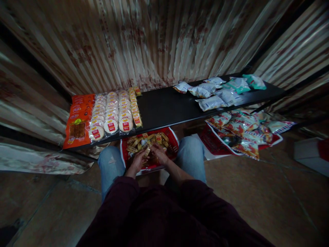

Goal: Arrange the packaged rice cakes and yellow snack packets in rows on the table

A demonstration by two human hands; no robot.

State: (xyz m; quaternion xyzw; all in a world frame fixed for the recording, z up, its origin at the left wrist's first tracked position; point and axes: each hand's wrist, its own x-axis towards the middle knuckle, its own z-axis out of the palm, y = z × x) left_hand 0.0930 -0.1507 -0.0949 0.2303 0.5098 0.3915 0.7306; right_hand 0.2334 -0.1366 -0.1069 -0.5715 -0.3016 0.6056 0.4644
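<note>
Between my knees sits a red bag with a white edge, lying open and filled with small gold-wrapped snacks. Both of my hands are over it. My left hand is closed, with a small wrapped snack at its fingertips. Close on its right, my right hand has its fingers curled toward the same snack and appears to grip its other side. Dim light and the fingers hide part of the contact. More gold packets lie around the fingertips.
A black shelf spans the front. On its left lie an orange snack bag, rows of round wrapped crackers and a row of yellow packets. White and green packets lie right. Below, a second red bag holds snack bags.
</note>
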